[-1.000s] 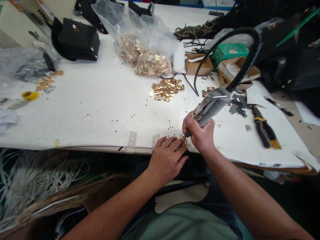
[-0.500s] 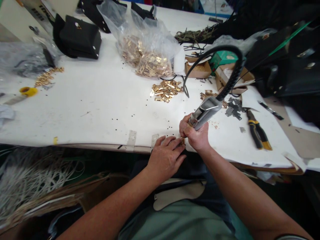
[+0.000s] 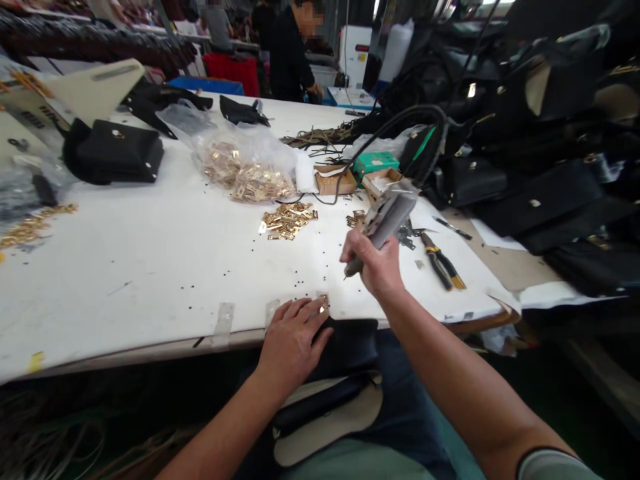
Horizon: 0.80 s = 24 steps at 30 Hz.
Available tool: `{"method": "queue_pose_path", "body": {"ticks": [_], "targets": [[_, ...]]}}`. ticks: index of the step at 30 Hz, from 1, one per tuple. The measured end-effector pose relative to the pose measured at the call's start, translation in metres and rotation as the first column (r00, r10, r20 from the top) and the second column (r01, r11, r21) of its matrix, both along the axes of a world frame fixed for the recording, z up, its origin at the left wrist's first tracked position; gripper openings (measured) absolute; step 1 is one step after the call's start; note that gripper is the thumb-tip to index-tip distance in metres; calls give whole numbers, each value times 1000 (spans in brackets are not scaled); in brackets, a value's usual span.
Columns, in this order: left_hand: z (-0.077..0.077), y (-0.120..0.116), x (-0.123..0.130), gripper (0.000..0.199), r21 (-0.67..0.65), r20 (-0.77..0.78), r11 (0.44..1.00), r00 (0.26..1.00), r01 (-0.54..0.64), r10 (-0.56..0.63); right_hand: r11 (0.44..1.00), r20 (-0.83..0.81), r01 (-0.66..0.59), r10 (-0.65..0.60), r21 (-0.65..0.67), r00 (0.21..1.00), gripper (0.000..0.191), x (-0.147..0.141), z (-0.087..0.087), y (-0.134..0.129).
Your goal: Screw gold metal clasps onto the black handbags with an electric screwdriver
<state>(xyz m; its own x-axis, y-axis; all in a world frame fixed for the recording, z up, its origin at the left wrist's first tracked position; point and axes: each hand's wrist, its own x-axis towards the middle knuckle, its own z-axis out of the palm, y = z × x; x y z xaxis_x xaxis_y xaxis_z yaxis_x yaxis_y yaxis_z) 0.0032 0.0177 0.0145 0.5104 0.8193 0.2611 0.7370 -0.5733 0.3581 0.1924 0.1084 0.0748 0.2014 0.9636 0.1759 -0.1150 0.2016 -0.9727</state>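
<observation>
- At a white-topped workbench (image 3: 125, 287) in a bag workshop, seen from the wearer's head
- Far L: loose gold-tone clasps (image 3: 30, 225) strewn on bench; blk leather handbag (image 3: 117, 152) just behind
- Ctr back: clear plastic bag (image 3: 245, 167) full of brass fittings, w/ smaller pile of fittings (image 3: 287, 221) in front; co-worker (image 3: 290, 60) in dark top at far table
- Ctr front: L hand (image 3: 293, 347) flat, fingers slightly apart, tips touching small gold fitting (image 3: 324, 304), which sits at bench's near edge, just above blk leather panel (image 3: 345, 343) across wearer's lap; heel of hand on panel
- Ctr R: R hand (image 3: 375, 267) clamped round grey handheld power tool (image 3: 387, 217), tip raised off bench, near but apart from fitting; black corrugated cable (image 3: 400, 117) loops up from tool
- R: yellow-and-black pliers (image 3: 443, 267) on bench
- Far R: stacked blk handbags (image 3: 537, 200) beyond bench end
</observation>
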Motion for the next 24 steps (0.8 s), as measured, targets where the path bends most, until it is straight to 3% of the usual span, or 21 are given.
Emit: {"method": "queue_pose_path", "body": {"ticks": [4,8,15,24], "targets": [[-1,-1,-1,27,32,-19,999,1000,13,-13,973,11,229,-229,4,973,39,54,1,11],[-4,1,-1,27,49,-27,999,999,20,-19,933,-54,359,-357,20,933,40,85,-12,20],[-4,3,0,26,42,-11,999,1000,18,-18,892,-46,451,-450,21,892,38,87,-38,33],[-4,2,0,25,43,17,999,1000,11,-12,896,-11,445,-445,5,896,36,87,-48,38]]}}
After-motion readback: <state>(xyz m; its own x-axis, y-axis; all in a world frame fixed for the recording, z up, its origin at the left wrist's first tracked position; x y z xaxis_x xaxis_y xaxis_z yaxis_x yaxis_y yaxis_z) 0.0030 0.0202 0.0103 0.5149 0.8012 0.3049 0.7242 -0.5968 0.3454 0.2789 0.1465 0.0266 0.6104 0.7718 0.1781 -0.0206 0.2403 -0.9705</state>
